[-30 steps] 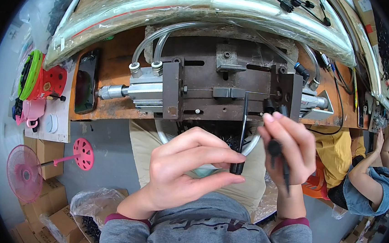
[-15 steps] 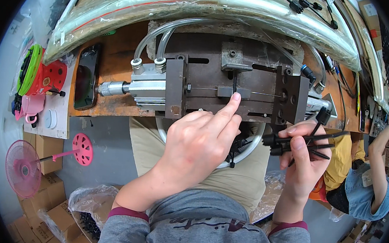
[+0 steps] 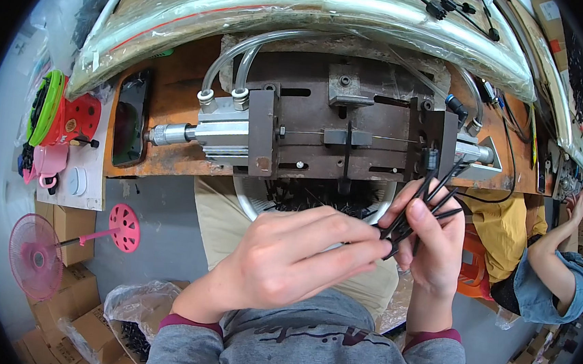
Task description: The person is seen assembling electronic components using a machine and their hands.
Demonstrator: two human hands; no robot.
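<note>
In the head view, a single black rod point(image 3: 346, 160) lies across the grey block point(image 3: 361, 139) at the middle of the metal fixture point(image 3: 303, 114), its near end jutting toward you, so that one looks placed; whether it is fully seated, I cannot tell. The others seem left to do: the black rods point(image 3: 448, 178) sit fanned out in your right hand point(image 3: 438, 245), its thumb and fingers clamped round them, clear of the block. Your left hand point(image 3: 292, 254) has its fingertips pinched together on the near end of that bunch. Counting up: one rod on the block; at least four in the bunch, though overlap hides the exact number; two silver cylinders point(image 3: 221, 135), one at each end of the fixture; one phone point(image 3: 131, 118); one pink fan point(image 3: 37, 256); one co-worker point(image 3: 548, 298) at the right.
</note>
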